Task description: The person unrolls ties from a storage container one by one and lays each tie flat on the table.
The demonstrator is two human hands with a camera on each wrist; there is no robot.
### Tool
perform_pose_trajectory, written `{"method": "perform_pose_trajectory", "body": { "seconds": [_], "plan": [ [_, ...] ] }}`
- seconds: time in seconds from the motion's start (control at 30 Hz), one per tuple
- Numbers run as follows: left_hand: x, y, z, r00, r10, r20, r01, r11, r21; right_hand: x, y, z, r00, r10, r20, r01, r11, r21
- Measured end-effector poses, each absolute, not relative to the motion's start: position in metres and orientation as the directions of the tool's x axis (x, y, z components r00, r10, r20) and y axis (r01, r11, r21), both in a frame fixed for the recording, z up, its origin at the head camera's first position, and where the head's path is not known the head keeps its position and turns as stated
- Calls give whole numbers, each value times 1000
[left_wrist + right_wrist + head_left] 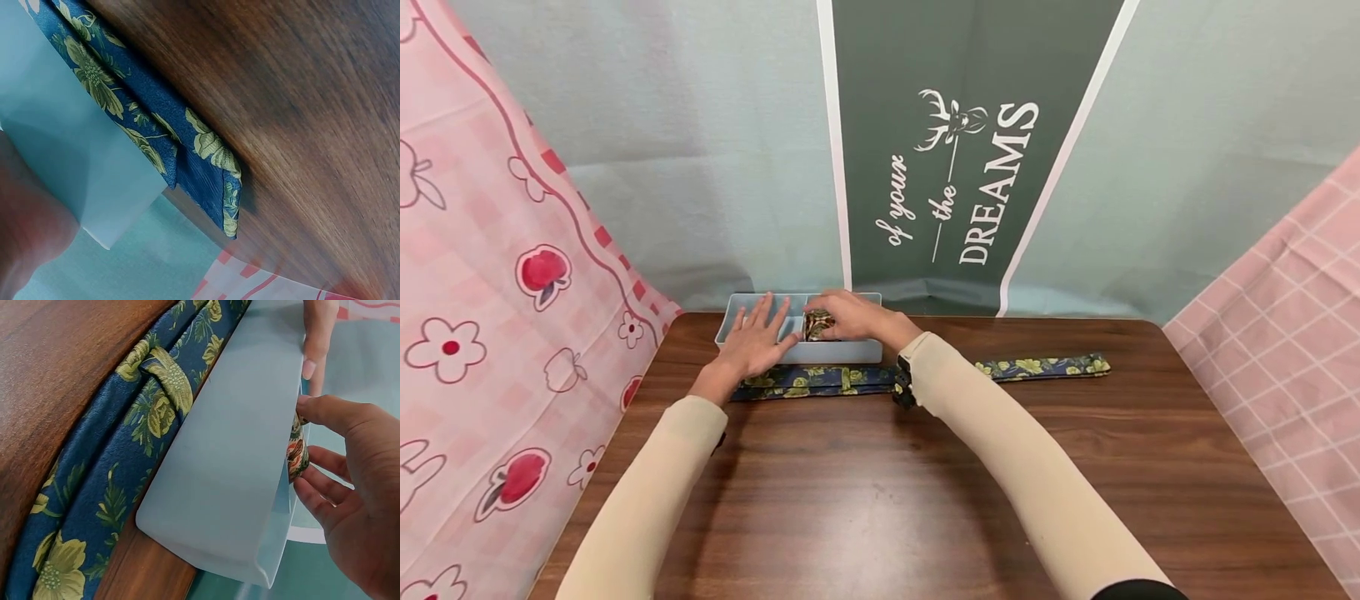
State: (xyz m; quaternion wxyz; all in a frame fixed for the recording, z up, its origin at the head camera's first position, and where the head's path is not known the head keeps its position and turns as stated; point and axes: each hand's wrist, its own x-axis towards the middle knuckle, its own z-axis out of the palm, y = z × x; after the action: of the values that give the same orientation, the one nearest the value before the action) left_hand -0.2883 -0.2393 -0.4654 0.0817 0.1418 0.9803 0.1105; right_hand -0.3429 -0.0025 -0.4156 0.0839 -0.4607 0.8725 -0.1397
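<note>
A pale blue divided box stands at the table's back edge. My left hand, fingers straight and spread, lies over the box's left compartment; only a blurred part of that hand appears in the left wrist view. Inside the box, just right of a divider, sits a patterned fabric roll in brown, orange and cream. My right hand pinches this roll between thumb and fingers. Along the box's front lies a navy necktie with yellow-green flowers, folded lengthwise; my right wrist hides part of it.
The brown wooden table extends in front of the box. Right behind the box hangs a grey-green printed curtain. Pink patterned cloths hang at the left and right sides.
</note>
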Motion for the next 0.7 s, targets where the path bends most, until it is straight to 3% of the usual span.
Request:
{"method": "perform_pose_trajectory", "body": {
  "seconds": [0.7],
  "plan": [
    [-283,-236,-461,-948,289,-133,252,937,241,-343,-10,-418,-583,-810,-56,-780,578,-239]
  ]
}}
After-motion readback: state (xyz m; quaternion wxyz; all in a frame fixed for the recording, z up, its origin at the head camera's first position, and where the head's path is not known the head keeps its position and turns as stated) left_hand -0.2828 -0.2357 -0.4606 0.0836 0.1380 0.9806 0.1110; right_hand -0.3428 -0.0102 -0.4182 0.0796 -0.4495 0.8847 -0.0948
